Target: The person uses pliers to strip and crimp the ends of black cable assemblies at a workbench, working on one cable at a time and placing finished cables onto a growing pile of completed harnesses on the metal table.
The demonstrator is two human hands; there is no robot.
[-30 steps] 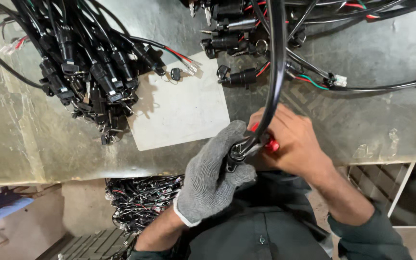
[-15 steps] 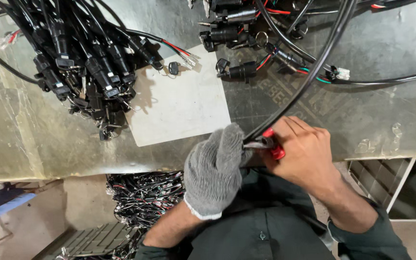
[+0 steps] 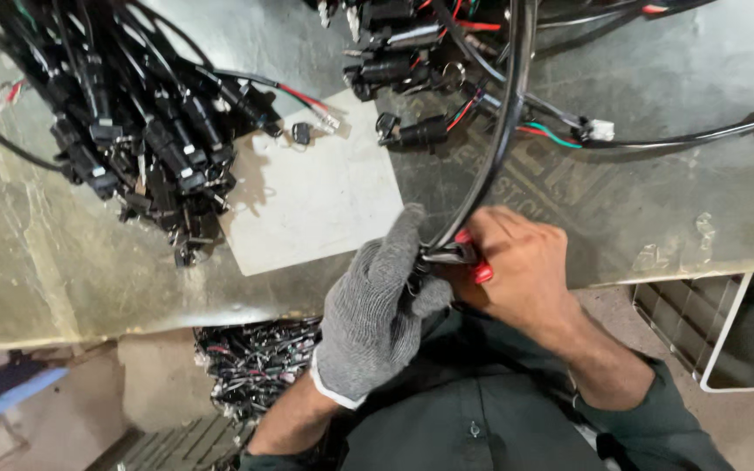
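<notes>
My left hand (image 3: 379,307), in a grey knit glove, grips the near end of a thick black cable (image 3: 501,131) that curves up across the table. My bare right hand (image 3: 517,266) holds small red-handled pliers (image 3: 469,255), whose metal jaws meet the cable end right beside the gloved fingers. Both hands sit at the table's near edge, above my dark green shirt. The cable's tip is hidden between the hands.
A heap of black connectors and wires (image 3: 124,131) lies at the left. More connectors with red and green wires (image 3: 429,70) lie at the top centre. A pale sheet (image 3: 316,196) rests on the metal table (image 3: 674,201). A bin of wire pieces (image 3: 255,362) sits below the edge.
The black cable has swung from slanting right to more upright. Both hands stayed at the table edge, still closed on the cable end and pliers.
</notes>
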